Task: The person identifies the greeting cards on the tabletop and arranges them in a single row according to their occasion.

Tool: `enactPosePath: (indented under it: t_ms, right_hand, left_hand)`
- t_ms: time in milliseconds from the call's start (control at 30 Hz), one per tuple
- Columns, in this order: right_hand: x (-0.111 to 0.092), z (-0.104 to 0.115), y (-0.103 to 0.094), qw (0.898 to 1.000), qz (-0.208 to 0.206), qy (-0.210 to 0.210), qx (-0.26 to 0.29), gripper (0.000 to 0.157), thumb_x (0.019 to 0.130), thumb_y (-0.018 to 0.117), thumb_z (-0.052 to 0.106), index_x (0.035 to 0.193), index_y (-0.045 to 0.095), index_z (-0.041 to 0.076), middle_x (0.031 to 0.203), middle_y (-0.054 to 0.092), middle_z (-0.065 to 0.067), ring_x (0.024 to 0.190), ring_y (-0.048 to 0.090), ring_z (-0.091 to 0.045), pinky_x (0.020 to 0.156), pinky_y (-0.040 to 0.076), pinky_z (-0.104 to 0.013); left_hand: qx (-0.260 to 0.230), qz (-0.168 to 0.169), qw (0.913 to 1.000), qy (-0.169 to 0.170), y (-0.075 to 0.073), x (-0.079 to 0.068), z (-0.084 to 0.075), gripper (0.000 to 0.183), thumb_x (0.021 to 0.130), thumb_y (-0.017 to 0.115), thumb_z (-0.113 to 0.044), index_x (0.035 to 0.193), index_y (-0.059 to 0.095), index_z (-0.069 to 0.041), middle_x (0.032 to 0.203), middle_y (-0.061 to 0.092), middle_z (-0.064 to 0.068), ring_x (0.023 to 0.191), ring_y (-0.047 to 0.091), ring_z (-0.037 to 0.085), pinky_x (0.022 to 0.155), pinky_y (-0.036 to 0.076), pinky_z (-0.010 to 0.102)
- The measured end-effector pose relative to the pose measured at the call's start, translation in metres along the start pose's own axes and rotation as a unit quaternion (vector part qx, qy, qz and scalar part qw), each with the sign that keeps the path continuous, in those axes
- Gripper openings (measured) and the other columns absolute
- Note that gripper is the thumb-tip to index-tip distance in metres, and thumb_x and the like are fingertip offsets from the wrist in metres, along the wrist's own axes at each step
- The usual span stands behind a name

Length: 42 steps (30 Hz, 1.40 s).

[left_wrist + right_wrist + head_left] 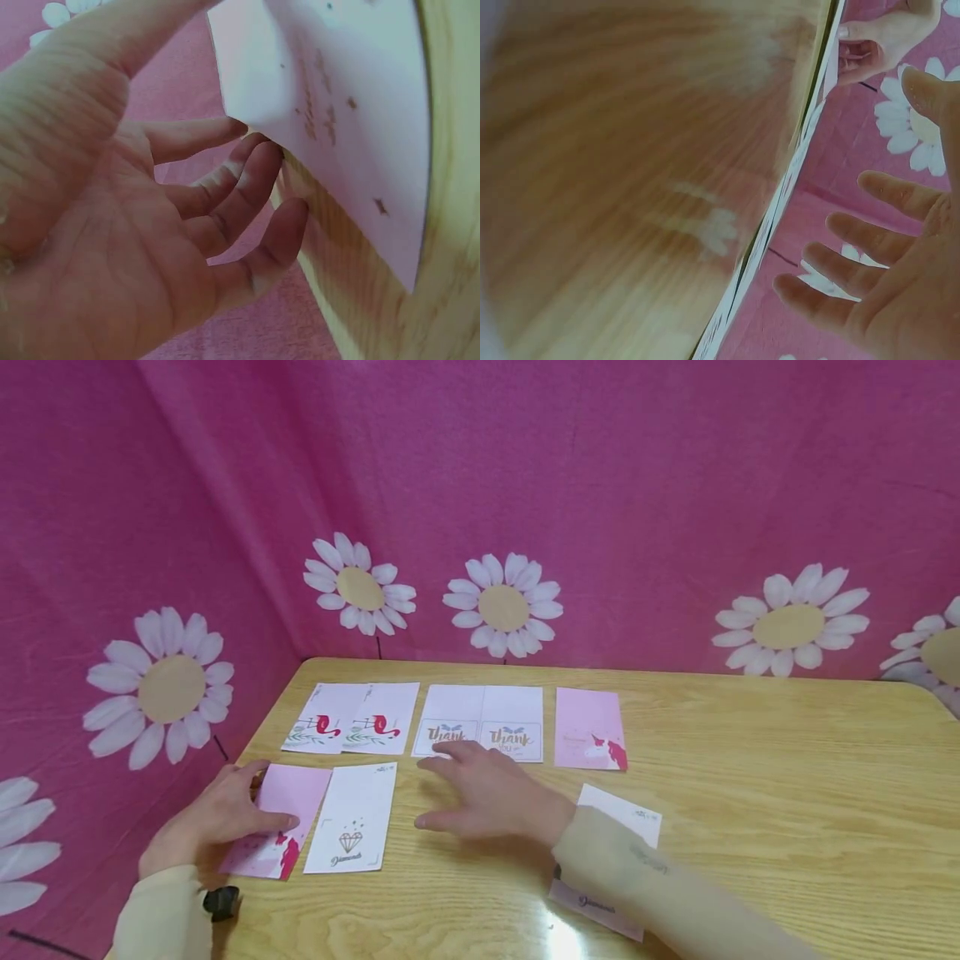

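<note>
My left hand (217, 817) holds a pink unicorn greeting card (294, 789) by its left side at the table's left. The thumb lies across the card's face, and in the left wrist view curled fingers (259, 176) meet the edge of the card (360, 127), which tilts up off the wood. Right of it lies a white Diamonds card (351, 802). My right hand (487, 793) hovers over the middle of the table with fingers spread and nothing in them. Its fingertips overlap the lower edge of the left Thank you card (450, 703) in the head view.
Along the back lie two overlapping flamingo cards (386, 706), a second Thank you card (513, 703) and another pink unicorn card (588, 718). A further Diamonds card (618, 806) is partly hidden under my right forearm. A pink daisy-print cloth (615, 510) hangs behind the wooden table (787, 793).
</note>
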State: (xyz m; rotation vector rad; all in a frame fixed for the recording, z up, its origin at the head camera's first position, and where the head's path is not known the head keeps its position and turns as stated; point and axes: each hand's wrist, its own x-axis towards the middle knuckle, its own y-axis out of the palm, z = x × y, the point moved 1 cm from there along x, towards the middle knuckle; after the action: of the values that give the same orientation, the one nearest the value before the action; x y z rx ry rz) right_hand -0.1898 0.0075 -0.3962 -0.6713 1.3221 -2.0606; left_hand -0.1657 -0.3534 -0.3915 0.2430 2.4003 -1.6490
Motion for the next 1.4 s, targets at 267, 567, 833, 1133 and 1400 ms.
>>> enactPosePath:
  t_ms: [267,567,833,1133,1400]
  right_hand:
    - [0.018,0.018,0.012,1.000,0.009,-0.010,0.005,0.068,0.091,0.065,0.061,0.147,0.055,0.023,0.153,0.053,-0.007,0.138,0.054,-0.027,0.108,0.051,-0.046]
    - [0.035,0.037,0.022,0.998,0.010,-0.004,0.063,0.067,0.094,0.063,0.056,0.149,0.053,0.017,0.150,0.057,-0.003,0.138,0.055,-0.020,0.111,0.049,-0.037]
    - [0.043,0.040,0.022,0.983,0.010,0.041,0.179,0.069,0.096,0.066,0.047,0.154,0.043,0.018,0.136,0.068,-0.003,0.120,0.067,-0.017,0.105,0.052,-0.030]
    - [0.045,0.037,0.020,0.938,-0.013,0.095,0.333,0.062,0.096,0.069,0.039,0.150,0.048,0.016,0.116,0.074,0.001,0.104,0.070,-0.009,0.094,0.055,-0.026]
    - [0.040,0.032,0.014,0.917,-0.038,0.120,0.378,0.060,0.097,0.070,0.032,0.151,0.047,0.020,0.112,0.072,0.003,0.100,0.069,-0.008,0.087,0.057,-0.024]
  left_hand:
    - [-0.033,-0.004,0.9993,-0.019,0.001,0.004,0.000,0.092,0.076,0.088,-0.040,0.139,0.040,0.007,0.123,0.056,0.030,0.104,0.056,0.035,0.086,0.055,0.046]
    - [-0.063,-0.074,0.9953,-0.004,-0.011,-0.005,0.004,0.043,0.094,0.072,-0.020,0.124,0.053,0.004,0.114,0.064,0.027,0.103,0.063,0.040,0.079,0.059,0.044]
    - [-0.104,-0.118,0.9870,0.034,-0.024,-0.012,-0.004,0.037,0.098,0.068,-0.017,0.128,0.055,0.000,0.120,0.064,0.027,0.104,0.064,0.037,0.074,0.053,0.027]
    - [-0.163,-0.146,0.9725,0.081,-0.027,-0.013,-0.022,0.038,0.098,0.070,-0.022,0.129,0.056,-0.004,0.119,0.066,0.017,0.092,0.060,-0.002,0.077,0.048,0.009]
    - [-0.220,-0.141,0.9588,0.111,-0.024,-0.007,-0.050,0.041,0.098,0.070,-0.019,0.132,0.054,-0.002,0.119,0.066,0.016,0.092,0.062,-0.007,0.080,0.052,0.007]
